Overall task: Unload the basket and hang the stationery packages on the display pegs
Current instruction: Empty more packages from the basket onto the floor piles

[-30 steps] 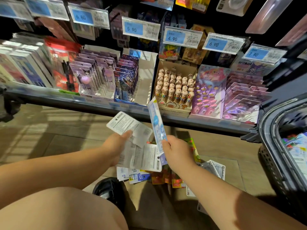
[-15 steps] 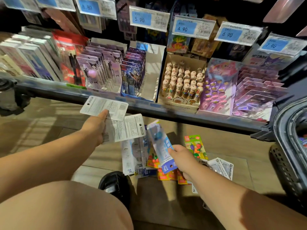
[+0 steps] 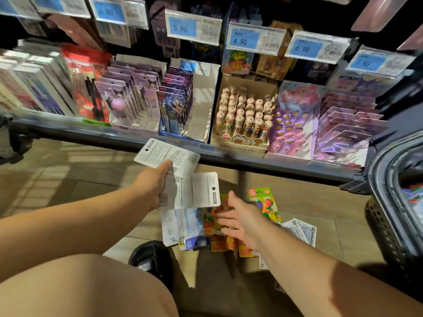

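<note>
1. A floor of wood-toned tiles was seen under a dark shelf, which was filled with boxed and carded pens.
2. A box of figure pens was stood near the middle of the shelf, and blue price tags were hung in a row above it.
3. A pile of stationery was spread on the floor just in front of the shelf edge, with a fruit pack laid at its far right.
4. Two white packs were gripped in the left hand, fingers curled round them, and were held above the pile with printed backs up.
5. The right hand was held over the pile with fingers straight and spread, and nothing was held; whether the pile was touched could not be told.
6. A dark basket was stood at the right edge, its rim close to the shelf end, and coloured goods were seen inside.
7. Bare floor was left open to the left of the pile, while a black shoe was set just beside its near corner.
</note>
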A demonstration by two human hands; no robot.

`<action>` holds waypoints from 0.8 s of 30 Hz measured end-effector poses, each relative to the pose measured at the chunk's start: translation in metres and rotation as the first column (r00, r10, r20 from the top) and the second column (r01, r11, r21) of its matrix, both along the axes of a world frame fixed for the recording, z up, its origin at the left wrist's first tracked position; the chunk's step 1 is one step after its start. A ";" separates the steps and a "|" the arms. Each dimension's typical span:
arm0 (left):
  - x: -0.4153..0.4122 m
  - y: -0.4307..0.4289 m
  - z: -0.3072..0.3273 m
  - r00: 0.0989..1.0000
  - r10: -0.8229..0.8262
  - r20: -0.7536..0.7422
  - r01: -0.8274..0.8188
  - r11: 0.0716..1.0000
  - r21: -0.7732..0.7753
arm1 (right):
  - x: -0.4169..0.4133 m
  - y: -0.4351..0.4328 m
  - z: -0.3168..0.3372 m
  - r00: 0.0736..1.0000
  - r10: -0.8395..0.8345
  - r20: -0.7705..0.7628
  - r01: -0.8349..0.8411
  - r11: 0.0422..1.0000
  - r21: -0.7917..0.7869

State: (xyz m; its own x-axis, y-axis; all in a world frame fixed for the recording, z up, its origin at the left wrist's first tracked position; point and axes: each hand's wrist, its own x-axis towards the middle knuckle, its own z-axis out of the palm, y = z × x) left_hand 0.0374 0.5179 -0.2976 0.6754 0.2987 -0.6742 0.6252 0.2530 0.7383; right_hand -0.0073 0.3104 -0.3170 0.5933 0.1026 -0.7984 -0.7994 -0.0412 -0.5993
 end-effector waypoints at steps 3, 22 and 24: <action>-0.003 -0.018 0.008 0.998 -0.058 -0.024 0.057 0.998 -0.039 | 0.005 0.003 0.014 0.996 -0.085 0.026 0.083 0.993 0.088; 0.000 -0.038 0.025 0.998 -0.025 0.054 0.036 0.976 -0.213 | 0.000 -0.013 0.047 0.670 0.453 0.588 -0.135 0.853 -0.503; 0.000 -0.039 0.026 0.999 -0.020 0.048 0.031 0.973 -0.228 | 0.000 -0.014 0.047 0.648 0.464 0.604 -0.118 0.845 -0.522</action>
State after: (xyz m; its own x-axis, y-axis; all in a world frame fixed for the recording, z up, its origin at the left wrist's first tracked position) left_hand 0.0372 0.4792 -0.2717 0.7121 0.1230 -0.6913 0.6009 0.4026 0.6906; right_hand -0.0074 0.2960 -0.2699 0.9731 0.1484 -0.1761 -0.0625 -0.5658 -0.8222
